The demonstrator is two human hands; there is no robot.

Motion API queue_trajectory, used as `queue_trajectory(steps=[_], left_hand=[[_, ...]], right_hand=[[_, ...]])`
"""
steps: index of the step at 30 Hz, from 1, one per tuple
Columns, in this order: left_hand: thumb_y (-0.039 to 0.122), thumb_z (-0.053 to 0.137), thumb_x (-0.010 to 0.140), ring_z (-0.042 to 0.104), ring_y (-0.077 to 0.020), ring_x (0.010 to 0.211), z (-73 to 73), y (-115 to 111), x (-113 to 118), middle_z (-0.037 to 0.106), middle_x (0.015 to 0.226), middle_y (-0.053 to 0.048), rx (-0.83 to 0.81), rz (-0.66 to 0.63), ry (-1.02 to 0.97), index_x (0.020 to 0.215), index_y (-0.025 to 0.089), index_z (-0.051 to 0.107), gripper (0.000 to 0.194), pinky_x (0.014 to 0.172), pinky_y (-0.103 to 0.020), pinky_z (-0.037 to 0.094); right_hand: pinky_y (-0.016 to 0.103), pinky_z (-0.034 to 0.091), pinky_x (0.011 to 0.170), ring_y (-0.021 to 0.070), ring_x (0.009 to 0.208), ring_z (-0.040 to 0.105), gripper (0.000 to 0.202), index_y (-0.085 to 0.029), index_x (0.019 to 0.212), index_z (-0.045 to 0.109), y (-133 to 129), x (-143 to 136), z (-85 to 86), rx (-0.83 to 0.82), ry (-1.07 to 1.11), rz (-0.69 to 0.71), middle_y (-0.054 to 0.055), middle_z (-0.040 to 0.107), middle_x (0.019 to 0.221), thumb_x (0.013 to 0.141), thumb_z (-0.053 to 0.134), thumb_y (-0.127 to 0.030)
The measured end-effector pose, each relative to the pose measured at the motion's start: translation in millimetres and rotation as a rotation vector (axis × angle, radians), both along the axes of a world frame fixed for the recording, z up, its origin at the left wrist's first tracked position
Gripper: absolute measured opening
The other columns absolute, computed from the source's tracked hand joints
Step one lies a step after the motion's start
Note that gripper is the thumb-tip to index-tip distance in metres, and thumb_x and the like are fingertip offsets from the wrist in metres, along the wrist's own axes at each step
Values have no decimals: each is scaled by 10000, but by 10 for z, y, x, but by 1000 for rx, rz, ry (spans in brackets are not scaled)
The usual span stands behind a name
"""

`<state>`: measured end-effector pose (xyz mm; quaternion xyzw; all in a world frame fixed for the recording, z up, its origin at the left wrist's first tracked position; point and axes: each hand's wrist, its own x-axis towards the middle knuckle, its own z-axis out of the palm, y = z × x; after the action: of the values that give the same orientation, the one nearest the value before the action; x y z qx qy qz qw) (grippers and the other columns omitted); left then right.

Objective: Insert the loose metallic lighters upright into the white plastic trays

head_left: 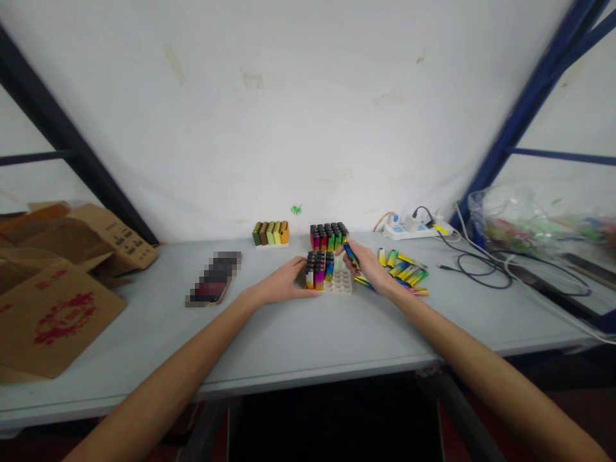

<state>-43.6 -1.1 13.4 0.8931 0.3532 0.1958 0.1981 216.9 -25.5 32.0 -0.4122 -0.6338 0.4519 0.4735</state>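
Note:
A pale tray with round holes stands on the table in front of me. Upright lighters with black tops fill its left part, while bare holes show on the right. My left hand grips the left side of this tray, thumb at the front and fingers behind. Pinched in my right hand is a blue lighter, tilted above the tray's right side. Loose shiny lighters in yellow, green and blue lie in a heap just right of that hand.
Behind stand a full block of coloured lighters and another of brown-to-yellow ones. A pixelated dark object lies left. Cardboard boxes crowd the far left. A power strip, black cable and plastic bag are at right.

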Motion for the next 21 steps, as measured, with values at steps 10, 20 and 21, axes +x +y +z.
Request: queue_trajectory(steps=[10, 20, 21], left_hand=[[661, 758, 777, 548, -357, 1324, -24, 18, -6, 562, 1420, -144, 15, -5, 2, 1422, 190, 529, 832, 1170, -474, 425], [644, 777, 767, 549, -362, 1325, -28, 15, -6, 569, 1420, -144, 16, -2, -13, 1415, 193, 549, 822, 1159, -482, 431], [644, 777, 767, 551, -362, 1323, -24, 12, -5, 570, 1418, -144, 16, -1, -9, 1414, 195, 550, 819, 1157, -485, 434]], right_hand=[[270, 478, 695, 185, 832, 582, 448, -179, 833, 681, -40, 67, 34, 322, -246, -92, 47, 647, 877, 883, 656, -623], [248, 409, 633, 146, 625, 587, 422, -166, 779, 728, -113, 48, 43, 513, -608, -35, 41, 715, 730, 973, 608, -522], [245, 404, 626, 143, 614, 582, 422, -165, 788, 728, -106, 54, 38, 535, -634, -31, 42, 711, 721, 977, 604, -521]])
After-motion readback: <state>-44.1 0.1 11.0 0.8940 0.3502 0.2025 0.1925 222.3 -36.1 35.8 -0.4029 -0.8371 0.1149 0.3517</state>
